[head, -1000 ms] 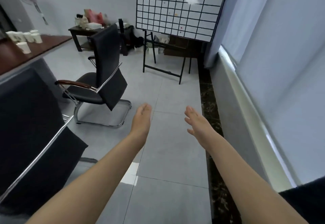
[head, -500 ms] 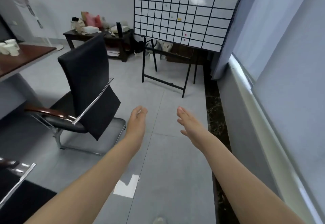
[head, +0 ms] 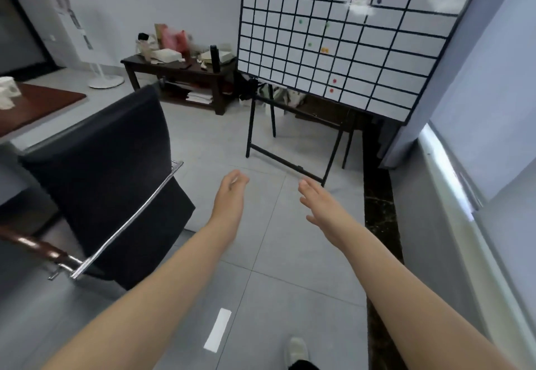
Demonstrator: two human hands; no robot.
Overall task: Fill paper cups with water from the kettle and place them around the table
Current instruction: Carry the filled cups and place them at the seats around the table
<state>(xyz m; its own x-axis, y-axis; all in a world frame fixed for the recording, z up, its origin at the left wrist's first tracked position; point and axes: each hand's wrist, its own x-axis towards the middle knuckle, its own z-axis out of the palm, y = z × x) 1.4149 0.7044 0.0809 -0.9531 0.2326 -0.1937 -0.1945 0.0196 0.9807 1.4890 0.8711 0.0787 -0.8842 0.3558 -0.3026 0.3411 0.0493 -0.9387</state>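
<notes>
Head view looks down over two bare forearms stretched forward above a grey tiled floor [head: 290, 239]. The left hand [head: 230, 195] hangs in the air with its fingers [head: 239, 178] loosely curled and grasping nothing. The right hand [head: 322, 205], just to its right and apart from it, has its fingers [head: 307, 188] nearly straight and released, also empty.

White paper cups [head: 6, 91] stand at the far left edge on a reddish-brown wooden counter [head: 43, 102], well apart from both hands. At least two can be counted. They are blurred and cut by the frame, so the exact number cannot be told.

One black high-backed chair with a chrome frame [head: 101, 166] stands near left, between the counter and the left forearm, with one brown wooden armrest [head: 34, 246] showing.

One white gridded board on a black folding stand [head: 333, 36] fills the far right. On it sit three green dots, one orange mark, two red dots and one dark dot.

One dark wooden low counter [head: 179, 70] stands against the far wall, left of the board. It carries blurred clutter, among it one black upright cylinder [head: 214, 57] and one pink bag [head: 174, 39]. One white round pedestal base [head: 106, 81] rests on the floor left of it.

Near the bottom lie one white strip on the floor [head: 217, 329] and, to its right, one white shoe [head: 297, 349]. Pale window blinds [head: 493, 108] line the right side.
</notes>
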